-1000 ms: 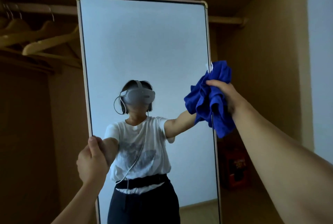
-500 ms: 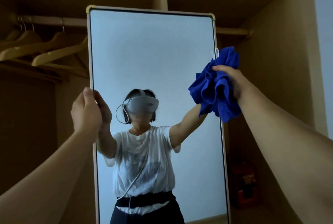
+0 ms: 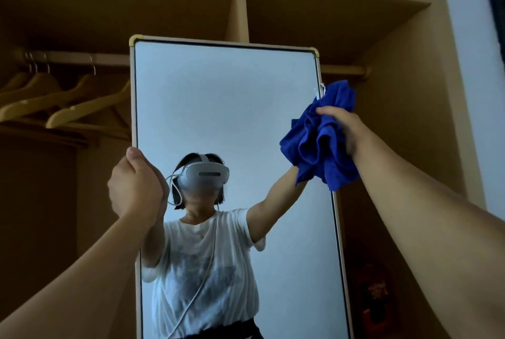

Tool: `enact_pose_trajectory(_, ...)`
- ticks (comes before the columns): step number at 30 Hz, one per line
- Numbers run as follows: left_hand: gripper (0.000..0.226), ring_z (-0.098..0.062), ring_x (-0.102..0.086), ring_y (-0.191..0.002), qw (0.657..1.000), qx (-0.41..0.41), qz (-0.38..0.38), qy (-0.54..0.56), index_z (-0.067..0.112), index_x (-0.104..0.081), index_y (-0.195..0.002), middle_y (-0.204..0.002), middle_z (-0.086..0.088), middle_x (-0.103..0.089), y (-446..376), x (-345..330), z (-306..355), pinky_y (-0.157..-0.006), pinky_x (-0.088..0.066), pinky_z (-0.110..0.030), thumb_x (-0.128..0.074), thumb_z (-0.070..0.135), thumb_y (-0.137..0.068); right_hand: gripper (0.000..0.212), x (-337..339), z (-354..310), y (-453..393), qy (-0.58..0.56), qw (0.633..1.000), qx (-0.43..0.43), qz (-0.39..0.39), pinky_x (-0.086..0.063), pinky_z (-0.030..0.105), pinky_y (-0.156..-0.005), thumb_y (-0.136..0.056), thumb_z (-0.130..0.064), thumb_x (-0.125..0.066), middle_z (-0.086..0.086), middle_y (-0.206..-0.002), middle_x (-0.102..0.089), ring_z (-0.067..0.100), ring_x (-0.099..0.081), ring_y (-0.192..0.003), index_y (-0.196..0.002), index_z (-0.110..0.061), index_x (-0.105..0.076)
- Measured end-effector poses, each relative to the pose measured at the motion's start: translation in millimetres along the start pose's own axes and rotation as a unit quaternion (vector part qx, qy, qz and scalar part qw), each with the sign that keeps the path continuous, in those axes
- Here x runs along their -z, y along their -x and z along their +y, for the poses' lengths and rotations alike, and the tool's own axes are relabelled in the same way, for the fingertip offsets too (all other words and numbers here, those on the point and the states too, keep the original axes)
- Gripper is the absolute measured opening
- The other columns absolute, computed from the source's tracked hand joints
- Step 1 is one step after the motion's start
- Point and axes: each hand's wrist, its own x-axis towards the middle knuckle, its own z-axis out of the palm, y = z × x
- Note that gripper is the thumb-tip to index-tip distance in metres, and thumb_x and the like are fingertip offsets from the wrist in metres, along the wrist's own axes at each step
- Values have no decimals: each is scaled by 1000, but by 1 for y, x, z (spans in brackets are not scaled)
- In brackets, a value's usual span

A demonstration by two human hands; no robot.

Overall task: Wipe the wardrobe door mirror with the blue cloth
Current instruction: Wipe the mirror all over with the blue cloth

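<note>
The mirror point(image 3: 226, 109), a tall framed panel, is seen standing upright before the open wardrobe point(image 3: 396, 38). Its left frame edge is gripped by the left hand point(image 3: 135, 183), the fingers being curled round that edge and the thumb raised along it. The cloth point(image 3: 319, 139), blue and bunched, is held against the mirror's right edge, in its upper half, by the right hand point(image 3: 345, 128), whose fingers are clamped on the folds. Wooden hangers point(image 3: 68, 101) are shown on a rail point(image 3: 82, 58) at upper left, behind the mirror. A person's reflection is visible in the glass.
</note>
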Motion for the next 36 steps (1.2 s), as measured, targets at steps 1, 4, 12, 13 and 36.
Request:
enact_pose_trajectory(1,57,-39,-57,-93,1000,0,0,1,12,-61,-97,-99,-17,-63,0,0,0,-79,-43,-44,-18,49,-94,48,-4,-8,-1,-4,1000,12,9,-52,32,-67,-80,-22,-74,9,-101,-67,25,-65,-82,-123,-9,-58)
enact_pose_trajectory(4,57,-39,-58,-92,1000,2,-4,6,10,-61,-97,-97,-18,-63,2,0,1,-81,-45,-45,-19,49,-94,44,-17,-33,-6,-25,998,45,22,-49,26,-56,-81,-16,-73,4,-89,-65,20,-63,-71,-122,-9,-57)
enact_pose_trajectory(12,47,-37,-57,-91,999,17,-17,35,14,-59,-92,-93,-14,-61,5,3,4,-80,-43,-44,-24,45,-96,55,-38,-78,-33,-39,993,98,44,-47,24,-54,-79,-13,-73,0,-91,-63,15,-63,-74,-129,-11,-51)
enact_pose_trajectory(13,46,-35,-57,-89,999,21,-19,38,15,-57,-88,-89,-11,-60,5,4,4,-79,-43,-43,-24,45,-97,56,-42,-82,-37,-33,991,117,51,-47,23,-54,-78,-12,-73,-2,-94,-63,14,-62,-75,-129,-15,-50)
enact_pose_trajectory(36,46,-26,-57,-76,999,10,-10,45,23,-50,-67,-73,0,-56,8,5,7,-73,-43,-39,-24,45,-97,54,-151,-95,-12,523,737,424,56,-38,44,-92,-76,-39,-64,4,-115,-59,31,-55,-108,-125,-22,-47)
